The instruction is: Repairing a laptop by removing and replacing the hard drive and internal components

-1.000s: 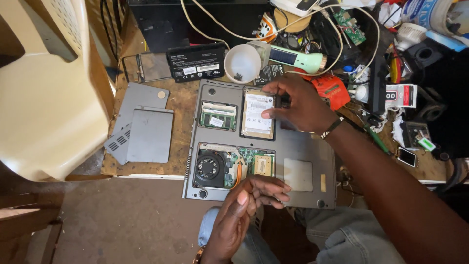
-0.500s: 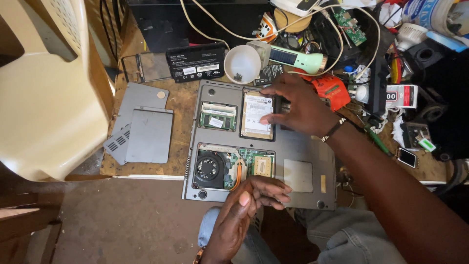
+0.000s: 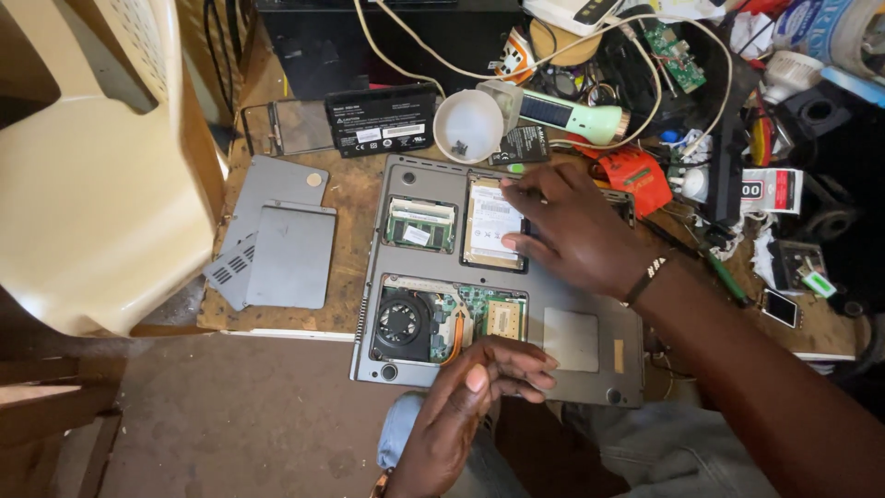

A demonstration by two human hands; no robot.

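while the upturned laptop [image 3: 590,332] is steadied at 6 o'clock by the left hand [image 3: 479,387], fingers curled, seemingly empty, the hard drive [image 3: 493,226] is pressed by the right hand [image 3: 576,226], fingers spread.

The laptop base [image 3: 590,314] is seen as matt grey plastic, with a shiny metal-cased drive [image 3: 493,226] set in it. The desk [image 3: 355,198] is shown as worn, rough wood, and the detached covers [image 3: 290,254] as smooth matt grey plastic. A glossy white plastic cup [image 3: 468,126] is seen beside them.

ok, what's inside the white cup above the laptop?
Inside the white cup, a few small dark bits, likely screws, lie on the bottom. Nothing covers it. The right hand rests on the opened laptop, beside the hard drive.
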